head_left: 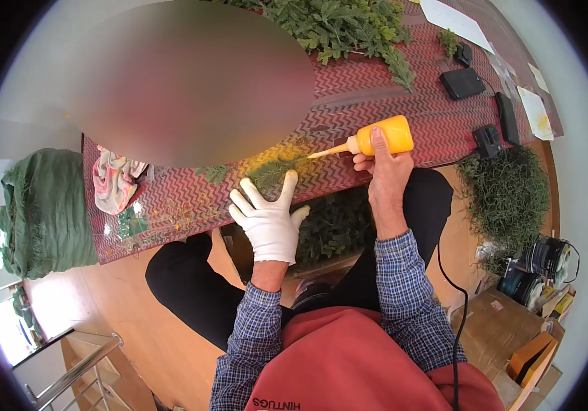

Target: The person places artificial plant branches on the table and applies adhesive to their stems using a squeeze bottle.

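Note:
My right hand (388, 168) is bare and wrapped round a yellow squeeze bottle (395, 134) with a long tapered nozzle. The bottle lies nearly level, its tip pointing left and reaching a green artificial fir sprig (271, 171). My left hand (266, 218), in a white glove, has its fingers spread at the table's near edge. Its fingertips touch or lie right beside the sprig; whether they press on it I cannot tell. Yellow stains surround the sprig on the red zigzag-patterned tablecloth (205, 205). A second small sprig (213, 173) lies to the left.
A heap of green branches (342, 27) covers the far side. Black devices (463, 83) and papers lie at the right. A crumpled cloth (114, 179) sits at the left end. Below the table is a box of greenery (335, 222). A blurred oval hides the upper left.

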A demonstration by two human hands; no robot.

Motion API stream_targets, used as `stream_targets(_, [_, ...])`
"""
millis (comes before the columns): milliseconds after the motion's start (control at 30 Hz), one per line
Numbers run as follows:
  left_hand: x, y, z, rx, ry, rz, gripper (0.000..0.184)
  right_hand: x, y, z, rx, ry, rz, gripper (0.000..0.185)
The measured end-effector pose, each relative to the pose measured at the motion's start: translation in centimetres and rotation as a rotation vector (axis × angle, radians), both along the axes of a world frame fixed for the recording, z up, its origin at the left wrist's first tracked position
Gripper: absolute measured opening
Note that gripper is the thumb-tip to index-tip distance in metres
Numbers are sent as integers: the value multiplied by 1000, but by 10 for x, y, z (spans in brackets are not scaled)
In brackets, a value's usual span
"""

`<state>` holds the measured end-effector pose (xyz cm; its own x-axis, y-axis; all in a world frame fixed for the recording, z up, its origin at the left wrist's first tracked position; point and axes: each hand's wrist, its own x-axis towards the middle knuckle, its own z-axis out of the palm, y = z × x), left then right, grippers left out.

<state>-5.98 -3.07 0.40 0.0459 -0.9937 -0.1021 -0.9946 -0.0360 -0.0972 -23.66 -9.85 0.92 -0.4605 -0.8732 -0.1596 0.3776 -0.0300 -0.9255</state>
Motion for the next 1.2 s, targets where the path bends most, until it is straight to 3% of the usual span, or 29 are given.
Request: stream_targets(1200, [2, 1, 1, 35, -4, -25, 76, 8, 1, 12, -24, 31, 52, 23])
